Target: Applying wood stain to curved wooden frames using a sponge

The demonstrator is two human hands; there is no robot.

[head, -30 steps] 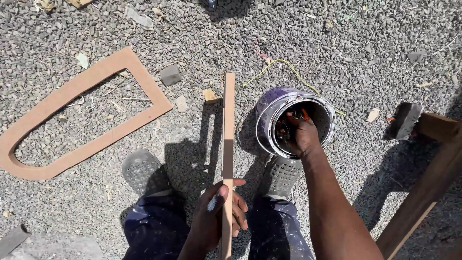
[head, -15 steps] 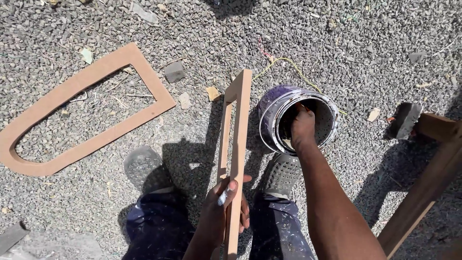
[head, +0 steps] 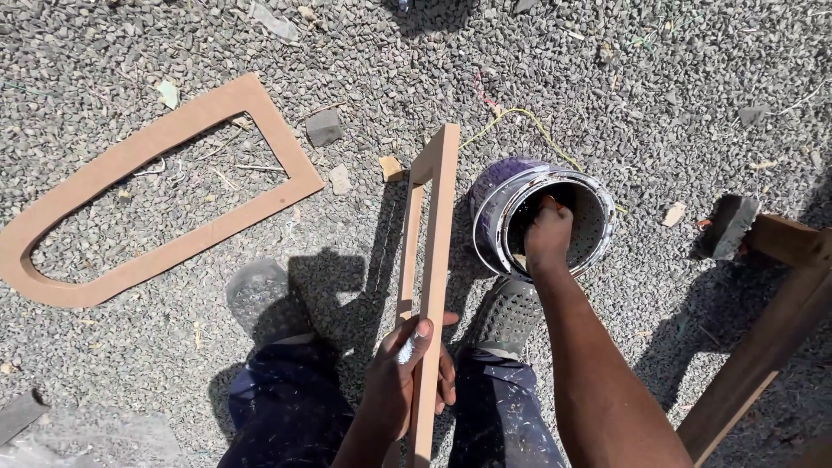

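**Frame in one hand, the other down in the tin**

Grey gravel ground [head: 607,104] fills the whole view, lit by hard sun that throws sharp shadows. Seen from above, the person stands with two grey perforated shoes [head: 507,316] planted on the stones and dark blue trousers below them.

The left hand [head: 406,381] is wrapped around a narrow rectangular wooden frame [head: 438,260], fingers curled over its nearer long rail and thumb pressed against the side. The frame stands nearly edge-on to the camera, its far end pointing away toward the gravel just left of the tin, and its open middle shows as a thin slot.

The right hand [head: 548,234] reaches down into an open round tin [head: 507,195], which sits on the gravel just ahead of the right shoe. The tin is purple-stained outside with a bright metal rim and a dark interior. The fingers are inside, below the rim, so I cannot tell whether they are spread or gripping anything.

To the left, well apart from the hands, a larger arched frame [head: 260,130] of light brown board lies flat on the gravel, one end rounded and the other square. Small offcuts [head: 323,126] lie between it and the held frame. A yellow cord [head: 520,117] curls on the stones beyond the tin. At the right edge, dark wooden beams [head: 763,347] cross the corner.
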